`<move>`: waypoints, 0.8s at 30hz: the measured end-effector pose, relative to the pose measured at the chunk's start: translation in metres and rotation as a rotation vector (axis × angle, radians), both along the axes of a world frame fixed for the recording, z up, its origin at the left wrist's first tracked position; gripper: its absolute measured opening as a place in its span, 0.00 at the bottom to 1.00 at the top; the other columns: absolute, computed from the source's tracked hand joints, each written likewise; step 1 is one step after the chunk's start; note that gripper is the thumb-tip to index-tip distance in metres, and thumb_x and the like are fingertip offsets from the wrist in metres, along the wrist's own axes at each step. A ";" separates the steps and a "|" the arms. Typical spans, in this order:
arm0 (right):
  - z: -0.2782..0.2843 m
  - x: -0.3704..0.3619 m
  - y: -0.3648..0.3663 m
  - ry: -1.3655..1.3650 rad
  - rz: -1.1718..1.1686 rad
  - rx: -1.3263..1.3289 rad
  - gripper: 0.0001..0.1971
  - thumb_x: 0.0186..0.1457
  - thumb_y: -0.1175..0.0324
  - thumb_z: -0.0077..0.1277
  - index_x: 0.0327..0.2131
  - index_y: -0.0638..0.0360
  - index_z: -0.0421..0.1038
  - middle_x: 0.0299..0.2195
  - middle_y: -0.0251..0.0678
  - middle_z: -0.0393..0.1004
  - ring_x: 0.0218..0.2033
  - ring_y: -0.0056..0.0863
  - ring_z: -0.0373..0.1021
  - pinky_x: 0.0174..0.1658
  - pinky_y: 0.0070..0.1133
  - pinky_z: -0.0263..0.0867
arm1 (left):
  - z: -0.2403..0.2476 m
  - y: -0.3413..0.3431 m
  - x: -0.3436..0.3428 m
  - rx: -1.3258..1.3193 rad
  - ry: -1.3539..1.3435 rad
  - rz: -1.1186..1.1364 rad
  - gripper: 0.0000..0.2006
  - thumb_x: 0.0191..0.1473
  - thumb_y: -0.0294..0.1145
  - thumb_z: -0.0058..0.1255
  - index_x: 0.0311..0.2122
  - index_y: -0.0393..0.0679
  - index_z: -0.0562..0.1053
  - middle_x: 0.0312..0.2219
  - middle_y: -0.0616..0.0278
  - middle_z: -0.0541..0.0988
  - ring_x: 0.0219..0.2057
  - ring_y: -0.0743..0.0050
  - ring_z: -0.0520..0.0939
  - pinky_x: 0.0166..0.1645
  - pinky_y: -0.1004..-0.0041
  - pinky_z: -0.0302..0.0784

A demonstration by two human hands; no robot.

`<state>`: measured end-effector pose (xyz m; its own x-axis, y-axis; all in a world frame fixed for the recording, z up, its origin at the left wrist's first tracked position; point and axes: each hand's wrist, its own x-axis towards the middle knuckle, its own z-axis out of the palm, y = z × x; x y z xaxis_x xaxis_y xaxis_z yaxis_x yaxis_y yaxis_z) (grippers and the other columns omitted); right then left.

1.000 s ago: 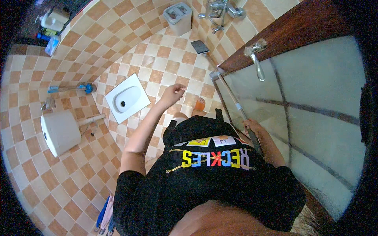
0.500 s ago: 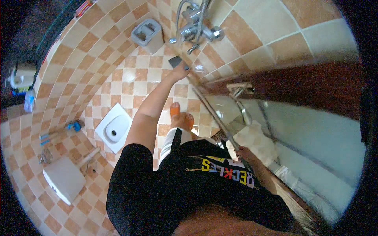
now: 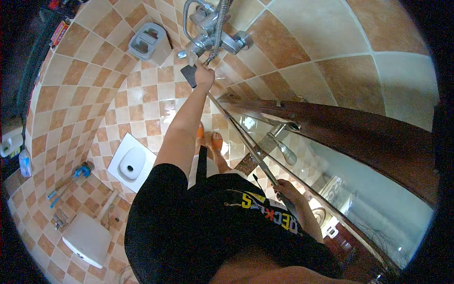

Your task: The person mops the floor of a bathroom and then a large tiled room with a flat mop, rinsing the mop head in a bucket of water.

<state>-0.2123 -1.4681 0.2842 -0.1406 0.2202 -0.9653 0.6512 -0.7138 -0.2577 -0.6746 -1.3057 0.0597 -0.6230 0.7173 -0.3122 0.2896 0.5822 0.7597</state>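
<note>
My left hand (image 3: 204, 75) is closed round a dark grey, flat rectangular thing (image 3: 188, 75), just below the chrome wall tap (image 3: 208, 38). Nearer my body, my right hand (image 3: 285, 190) grips a long metal pole (image 3: 246, 142). The pole slants forward and left from there, its far end reaching close under my left wrist. Whether that end joins the flat thing is hidden by the hand. Both my feet, in orange slippers (image 3: 217, 140), stand on the tiled floor (image 3: 156, 102).
A grey two-part bin (image 3: 150, 42) stands in the far corner. On the left are a white squat toilet (image 3: 134, 162), a cistern (image 3: 87, 239) and blue-handled brushes (image 3: 81, 170). To the right, a basin tap (image 3: 283, 149) rises by a dark brown ledge (image 3: 359, 130) and a glass surface (image 3: 378, 189).
My left hand has lifted up and left with the flat thing, closer to the wall tap. My right hand still holds the pole. The whole view has shifted, showing more of the basin tap.
</note>
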 end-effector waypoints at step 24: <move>-0.023 0.021 -0.016 -0.002 0.098 0.027 0.12 0.49 0.64 0.45 0.33 0.63 0.62 0.19 0.31 0.64 0.15 0.19 0.63 0.17 0.18 0.61 | -0.043 -0.106 0.065 0.013 0.011 -0.325 0.23 0.41 0.32 0.41 0.45 0.31 0.62 0.34 0.40 0.71 0.39 0.48 0.72 0.43 0.60 0.67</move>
